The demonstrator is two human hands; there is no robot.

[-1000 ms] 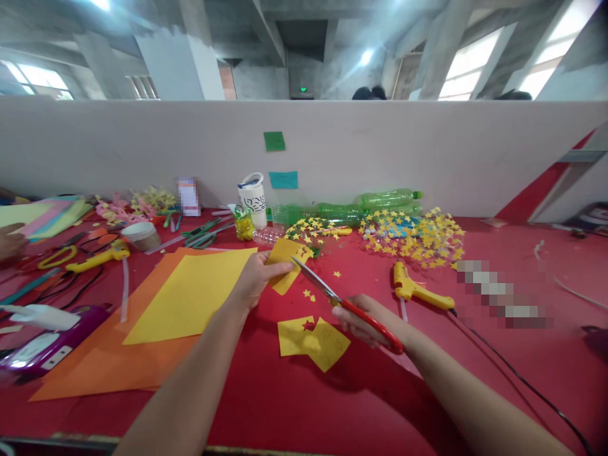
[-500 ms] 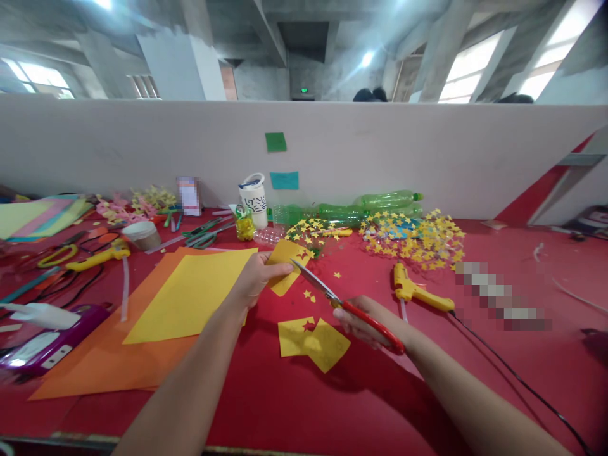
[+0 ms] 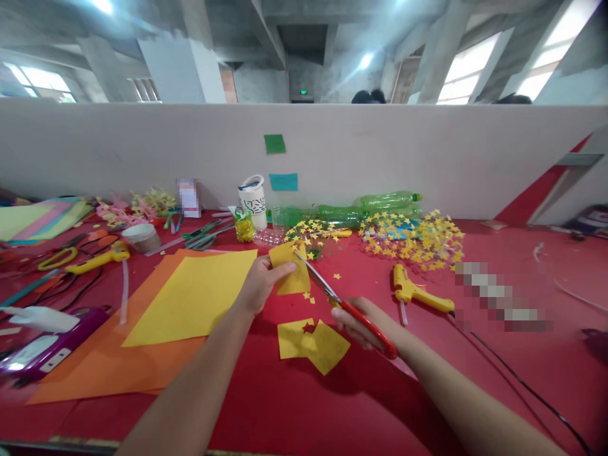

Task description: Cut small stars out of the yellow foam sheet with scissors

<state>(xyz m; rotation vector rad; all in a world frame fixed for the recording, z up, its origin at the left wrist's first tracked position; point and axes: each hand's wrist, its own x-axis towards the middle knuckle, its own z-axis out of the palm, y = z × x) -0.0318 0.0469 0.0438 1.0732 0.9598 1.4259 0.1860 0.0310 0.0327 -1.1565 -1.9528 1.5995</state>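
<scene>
My left hand (image 3: 260, 283) pinches a small piece of yellow paper (image 3: 291, 280) by its left side, above the red table. My right hand (image 3: 363, 322) grips red-handled scissors (image 3: 357, 318); their blades reach up and left to the upper right edge of that paper. Whether the blade tips touch it I cannot tell. Below lie two overlapping yellow paper pieces (image 3: 327, 348), one with a star-shaped hole. Small loose yellow stars (image 3: 337, 276) are scattered near the paper.
Yellow and orange sheets (image 3: 190, 297) lie at left, near a purple power strip (image 3: 71, 345). A yellow glue gun (image 3: 418, 292) with a cord rests at right. Behind are a star pile (image 3: 418, 244), green plastic bottles (image 3: 384, 201), a white cup (image 3: 254, 201) and a partition (image 3: 380, 145).
The yellow paper in my left hand has turned more upright. The scissors in my right hand have shifted slightly, their tips now further up along the paper's edge.
</scene>
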